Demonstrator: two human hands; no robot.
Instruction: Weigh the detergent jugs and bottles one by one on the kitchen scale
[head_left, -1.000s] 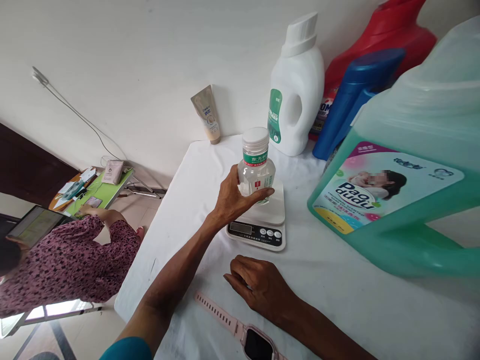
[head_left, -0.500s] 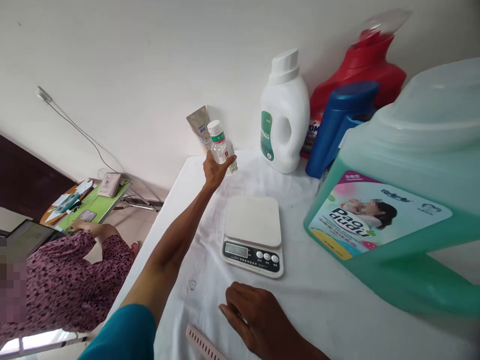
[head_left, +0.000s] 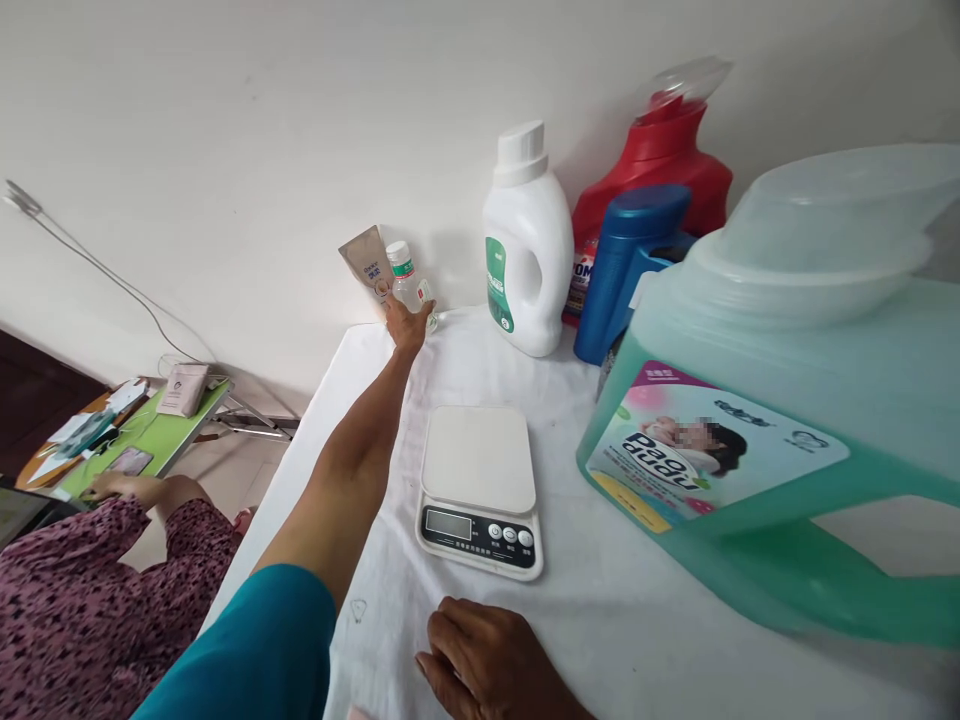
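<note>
Moved off the scale, small bottle stays in left hand grip.

Small clear bottle, white cap, green label, upright at table's far edge

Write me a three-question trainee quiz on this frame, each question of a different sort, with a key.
1. True or false: the small clear bottle stands on the kitchen scale.
2. Which hand holds the small clear bottle? A) left hand B) right hand C) neither
3. Fill in: right beside the held bottle, a squeeze tube leans against the ____.

Key
1. False: the scale's platform is bare and the bottle is at the far edge of the white table.
2. A: the left arm is stretched out, fingers wrapped round the bottle; the right hand rests on the table near the scale.
3. wall
</note>
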